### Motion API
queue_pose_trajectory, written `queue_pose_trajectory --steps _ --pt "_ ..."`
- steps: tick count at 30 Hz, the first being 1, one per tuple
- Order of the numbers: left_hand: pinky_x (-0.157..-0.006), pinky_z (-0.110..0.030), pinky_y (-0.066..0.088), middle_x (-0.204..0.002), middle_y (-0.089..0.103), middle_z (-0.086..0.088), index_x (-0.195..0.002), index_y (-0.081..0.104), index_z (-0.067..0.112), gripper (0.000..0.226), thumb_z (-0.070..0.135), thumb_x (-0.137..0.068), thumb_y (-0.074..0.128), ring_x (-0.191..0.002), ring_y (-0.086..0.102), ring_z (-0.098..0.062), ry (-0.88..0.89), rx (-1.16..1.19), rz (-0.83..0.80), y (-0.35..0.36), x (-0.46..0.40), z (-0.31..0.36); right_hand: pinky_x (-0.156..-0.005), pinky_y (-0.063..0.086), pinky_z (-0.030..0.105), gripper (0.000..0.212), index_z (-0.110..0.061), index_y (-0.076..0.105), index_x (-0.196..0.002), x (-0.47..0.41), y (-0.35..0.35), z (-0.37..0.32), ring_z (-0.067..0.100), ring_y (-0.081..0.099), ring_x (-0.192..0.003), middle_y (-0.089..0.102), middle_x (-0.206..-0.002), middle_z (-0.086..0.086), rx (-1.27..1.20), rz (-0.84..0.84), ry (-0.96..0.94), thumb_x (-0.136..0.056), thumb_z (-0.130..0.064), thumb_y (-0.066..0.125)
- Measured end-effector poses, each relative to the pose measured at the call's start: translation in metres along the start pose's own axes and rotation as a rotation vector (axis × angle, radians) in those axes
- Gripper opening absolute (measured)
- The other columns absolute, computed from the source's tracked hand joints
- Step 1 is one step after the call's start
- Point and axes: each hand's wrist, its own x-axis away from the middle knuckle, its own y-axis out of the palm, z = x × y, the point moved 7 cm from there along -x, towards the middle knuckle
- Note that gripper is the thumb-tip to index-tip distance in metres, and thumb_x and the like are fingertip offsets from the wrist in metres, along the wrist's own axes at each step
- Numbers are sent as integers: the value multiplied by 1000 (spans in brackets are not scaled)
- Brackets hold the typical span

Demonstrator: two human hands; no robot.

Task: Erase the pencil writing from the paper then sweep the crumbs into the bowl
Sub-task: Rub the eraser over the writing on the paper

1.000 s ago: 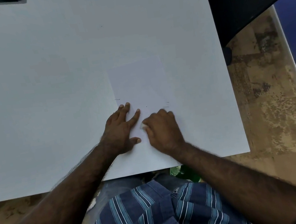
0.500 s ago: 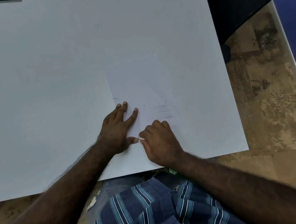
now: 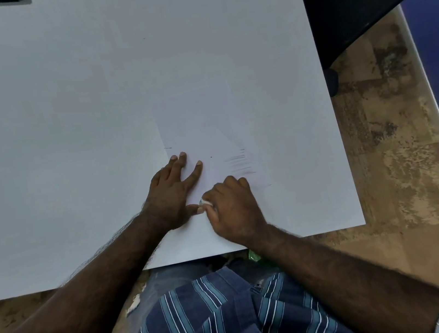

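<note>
While faint pencil strokes remain on the paper, the step in hand looks to be the erasing, and it is far from finished. Those marks lie as short lines running left to right, stacked toward the sheet's right edge, just beyond the right hand. That hand's fingers are curled tight around a small white eraser, of which only a sliver shows by the thumb. To do this well, I judge the rubbing should follow the strokes in short passes with firm, even pressure, moving up and right onto the marks.

Lying on the near right part of the white desk, the paper has its long axis running away from the person, tilted slightly left at the far end. On its left margin the left hand presses flat with fingers straight and spread, holding nothing; it should stay close to the rubbed patch so the sheet neither creeps nor creases. No bowl is in view, and crumbs are too small to make out.
</note>
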Motion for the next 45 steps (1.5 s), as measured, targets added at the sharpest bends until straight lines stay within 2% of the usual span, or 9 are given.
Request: queue_pose_trajectory --steps 8,14,17,20,25,27,34,41,45 --pt "-126 -43 3 -168 -24 -4 -161 -12 38 109 64 -88 65 -157 -17 -25 -8 -1 6 0 0 0 -77 35 41 15 -22 73 -96 -18 -22 55 26 56 -88 70 -89 -3 50 198 298 -95 -27 59" --pt "-126 -44 3 -168 -23 -5 -161 -10 37 108 68 -87 62 -157 -17 -26 -4 1 14 0 1 -1 -82 35 43 22 -22 74 -103 0 0 1 26 56 -90 69 -92 -1 77 51 -33 -99 -31 54" --pt "-126 -43 2 -168 -24 -5 -161 -10 38 109 64 -87 65 -157 -17 -25 -10 9 7 0 1 -1 -81 35 43 14 -23 72 -96 -19 -18 49 29 56 -89 68 -89 -1 108 176 162 -95 -28 60" --pt "-126 -43 2 -168 -24 -5 -161 -11 39 109 64 -87 65 -157 -18 -25 -10 12 4 1 0 -1 -78 36 43 13 -23 72 -94 -29 -28 72 28 55 -87 68 -88 -3 107 190 282 -95 -27 59" --pt "-126 -43 1 -168 -24 -5 -161 -12 38 108 69 -88 60 -157 -17 -25 -8 5 11 2 0 -2 -80 34 43 16 -22 72 -100 2 0 -4 26 54 -90 68 -90 -1 69 48 -25 -98 -27 57" --pt "-126 -43 1 -168 -24 -5 -161 -11 37 107 69 -88 60 -157 -18 -26 -2 12 7 2 1 -2 -79 34 43 18 -21 72 -102 6 3 -5 26 55 -90 68 -91 0 99 45 -95 -99 -28 56" --pt "-126 -42 1 -168 -25 -4 -161 -12 39 109 62 -88 66 -156 -19 -24 -11 25 7 1 0 0 -74 30 40 11 -21 70 -90 -29 -31 65 27 53 -82 65 -82 -2 106 237 229 -97 -22 62" --pt "-127 -44 1 -168 -26 -5 -161 -11 37 107 69 -88 60 -156 -20 -25 0 28 1 1 1 -1 -80 34 42 21 -23 74 -104 -3 2 -4 25 55 -91 69 -92 -2 102 59 -85 -100 -30 55" --pt "-126 -41 0 -168 -24 -4 -161 -9 38 108 61 -88 67 -156 -18 -24 -7 47 21 -1 2 0 -79 33 43 14 -24 72 -94 -33 -23 56 29 56 -88 68 -86 -3 115 199 152 -97 -28 59"
